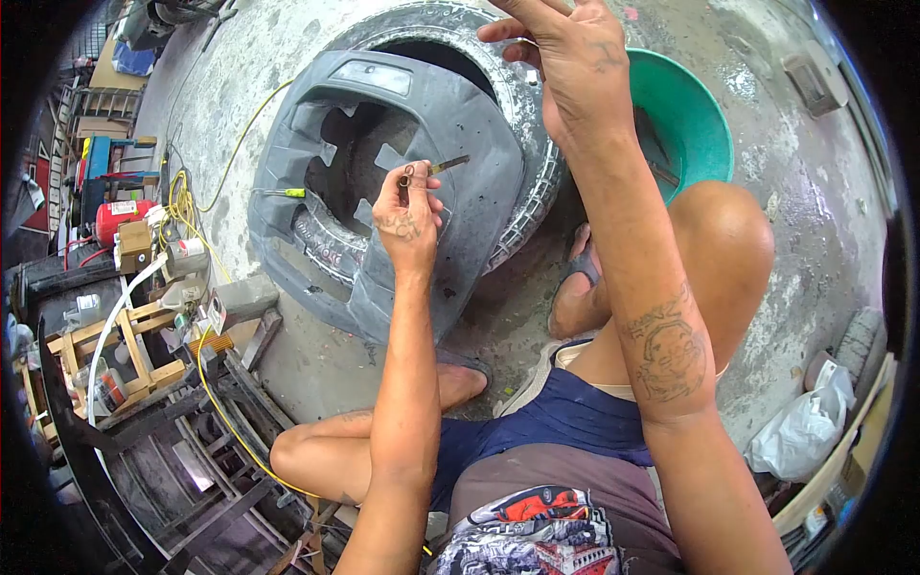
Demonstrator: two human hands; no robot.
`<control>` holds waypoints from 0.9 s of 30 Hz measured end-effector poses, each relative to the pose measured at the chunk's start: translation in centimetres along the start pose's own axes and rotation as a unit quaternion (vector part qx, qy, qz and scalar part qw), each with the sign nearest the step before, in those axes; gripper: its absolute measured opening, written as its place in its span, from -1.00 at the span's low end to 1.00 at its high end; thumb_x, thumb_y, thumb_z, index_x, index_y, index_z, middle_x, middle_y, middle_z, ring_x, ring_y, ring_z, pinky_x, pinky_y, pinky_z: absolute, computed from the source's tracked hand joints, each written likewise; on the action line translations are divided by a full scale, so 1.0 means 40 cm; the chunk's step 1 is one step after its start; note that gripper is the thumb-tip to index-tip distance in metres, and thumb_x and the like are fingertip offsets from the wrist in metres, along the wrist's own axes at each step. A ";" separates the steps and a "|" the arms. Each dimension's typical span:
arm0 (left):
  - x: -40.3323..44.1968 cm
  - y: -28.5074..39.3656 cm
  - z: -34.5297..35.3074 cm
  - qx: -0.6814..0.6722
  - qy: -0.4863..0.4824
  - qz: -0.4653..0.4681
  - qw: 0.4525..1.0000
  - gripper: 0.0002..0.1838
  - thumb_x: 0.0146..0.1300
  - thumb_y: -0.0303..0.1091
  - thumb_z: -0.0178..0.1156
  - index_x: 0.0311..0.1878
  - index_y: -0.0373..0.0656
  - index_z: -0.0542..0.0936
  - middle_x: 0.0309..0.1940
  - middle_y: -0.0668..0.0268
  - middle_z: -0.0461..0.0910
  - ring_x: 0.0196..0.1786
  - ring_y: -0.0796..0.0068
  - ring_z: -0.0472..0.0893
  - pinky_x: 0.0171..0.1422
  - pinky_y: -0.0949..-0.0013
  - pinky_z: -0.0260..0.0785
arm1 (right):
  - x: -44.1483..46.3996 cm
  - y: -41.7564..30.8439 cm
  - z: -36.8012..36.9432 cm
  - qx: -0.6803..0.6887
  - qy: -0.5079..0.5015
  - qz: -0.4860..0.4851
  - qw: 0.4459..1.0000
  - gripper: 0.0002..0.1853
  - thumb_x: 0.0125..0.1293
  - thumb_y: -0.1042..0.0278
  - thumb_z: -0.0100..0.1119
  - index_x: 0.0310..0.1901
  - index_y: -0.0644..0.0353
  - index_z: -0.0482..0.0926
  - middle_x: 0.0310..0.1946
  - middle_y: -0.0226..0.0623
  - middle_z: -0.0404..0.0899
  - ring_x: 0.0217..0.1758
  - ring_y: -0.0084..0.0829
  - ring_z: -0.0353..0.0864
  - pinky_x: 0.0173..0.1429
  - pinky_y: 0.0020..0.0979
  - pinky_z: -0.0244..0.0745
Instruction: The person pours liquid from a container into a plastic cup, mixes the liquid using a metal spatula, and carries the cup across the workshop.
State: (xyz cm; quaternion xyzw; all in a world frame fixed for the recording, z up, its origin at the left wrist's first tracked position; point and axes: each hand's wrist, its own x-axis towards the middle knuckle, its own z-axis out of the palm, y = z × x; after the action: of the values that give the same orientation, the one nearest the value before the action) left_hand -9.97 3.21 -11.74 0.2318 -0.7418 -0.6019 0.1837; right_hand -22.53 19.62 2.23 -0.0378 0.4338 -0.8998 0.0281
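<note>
My left hand (407,216) is closed around a thin tool with a narrow brownish blade (450,165); its exact kind is unclear. The blade points right, over a grey moulded plastic panel (470,220) with large cut-outs. That panel lies tilted on a tyre (541,182). A small tool with a bright green handle (285,193) rests at the panel's left edge. Raised at the top of the view, my right hand (580,67) has its fingers apart, with no object visible in it. Some of its fingertips are cut off by the frame edge.
A green bucket (714,115) stands right of the tyre, close to my knee. Yellow cable (182,201) runs over the floor at left, near a red tank (123,220) and a wooden crate (134,345). A white plastic bag (800,431) lies at right.
</note>
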 end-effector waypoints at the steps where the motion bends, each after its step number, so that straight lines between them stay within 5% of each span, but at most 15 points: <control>1: 0.000 -0.001 -0.001 0.009 -0.002 0.001 1.000 -0.73 0.50 -0.20 0.21 -0.12 -0.25 0.67 -0.43 0.35 0.66 -0.56 0.71 0.53 -0.59 0.60 0.30 | 0.008 0.027 -0.012 0.001 0.000 0.000 1.000 -0.26 0.25 0.36 0.50 0.33 0.38 0.24 -0.27 -0.32 0.68 -0.48 -0.58 0.63 -0.43 -0.65 0.37; 3: 0.000 0.001 -0.001 0.000 0.002 0.002 1.000 -0.73 0.50 -0.20 0.21 -0.12 -0.25 0.67 -0.43 0.35 0.66 -0.56 0.71 0.54 -0.59 0.59 0.30 | 0.017 0.068 -0.020 -0.034 -0.040 -0.124 0.991 -0.67 0.22 0.25 0.51 -0.04 0.21 0.72 -0.27 -0.35 0.79 -0.40 -0.53 0.73 -0.31 -0.54 0.47; 4: -0.001 0.001 0.000 -0.009 0.005 0.002 1.000 -0.73 0.50 -0.20 0.21 -0.12 -0.25 0.67 -0.43 0.35 0.66 -0.55 0.71 0.54 -0.59 0.59 0.30 | 0.022 0.073 -0.038 -0.035 -0.040 -0.125 0.991 -0.67 0.22 0.25 0.51 -0.04 0.21 0.72 -0.27 -0.35 0.79 -0.40 -0.53 0.73 -0.31 -0.54 0.47; 6: -0.003 0.008 0.000 -0.005 0.007 -0.002 1.000 -0.73 0.50 -0.20 0.21 -0.12 -0.25 0.67 -0.44 0.35 0.66 -0.55 0.71 0.54 -0.59 0.59 0.30 | 0.001 0.004 -0.003 0.008 -0.001 0.005 1.000 -0.25 0.24 0.36 0.51 0.33 0.38 0.25 -0.29 -0.33 0.66 -0.47 -0.58 0.63 -0.43 -0.65 0.37; 19: -0.002 -0.003 -0.004 -0.002 0.013 -0.008 1.000 -0.74 0.50 -0.22 0.20 -0.13 -0.26 0.66 -0.44 0.34 0.66 -0.56 0.71 0.53 -0.60 0.60 0.30 | 0.008 0.034 -0.017 0.012 -0.009 -0.008 1.000 -0.23 0.23 0.36 0.51 0.35 0.39 0.23 -0.34 -0.34 0.64 -0.47 -0.58 0.62 -0.42 -0.65 0.37; 21: -0.002 -0.002 -0.004 -0.001 0.014 -0.005 1.000 -0.74 0.50 -0.22 0.20 -0.13 -0.26 0.66 -0.44 0.34 0.66 -0.56 0.71 0.53 -0.60 0.60 0.30 | 0.011 0.070 -0.030 -0.030 -0.020 -0.119 0.992 -0.82 0.24 0.19 0.49 -0.26 0.10 0.81 -0.36 -0.43 0.78 -0.40 -0.51 0.76 -0.29 -0.49 0.48; 27: -0.004 0.004 -0.004 0.007 0.016 -0.006 1.000 -0.74 0.50 -0.20 0.21 -0.13 -0.24 0.67 -0.44 0.35 0.67 -0.56 0.72 0.53 -0.59 0.60 0.30 | 0.016 0.081 -0.038 -0.026 -0.028 -0.117 0.992 -0.79 0.24 0.20 0.49 -0.19 0.11 0.80 -0.33 -0.44 0.78 -0.39 -0.49 0.76 -0.30 -0.50 0.48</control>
State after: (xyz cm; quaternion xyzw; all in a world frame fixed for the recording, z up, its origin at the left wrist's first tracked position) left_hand -9.76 3.20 -11.56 0.2472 -0.7414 -0.5940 0.1908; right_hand -23.26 18.76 -1.21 -0.1142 0.4491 -0.8837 -0.0661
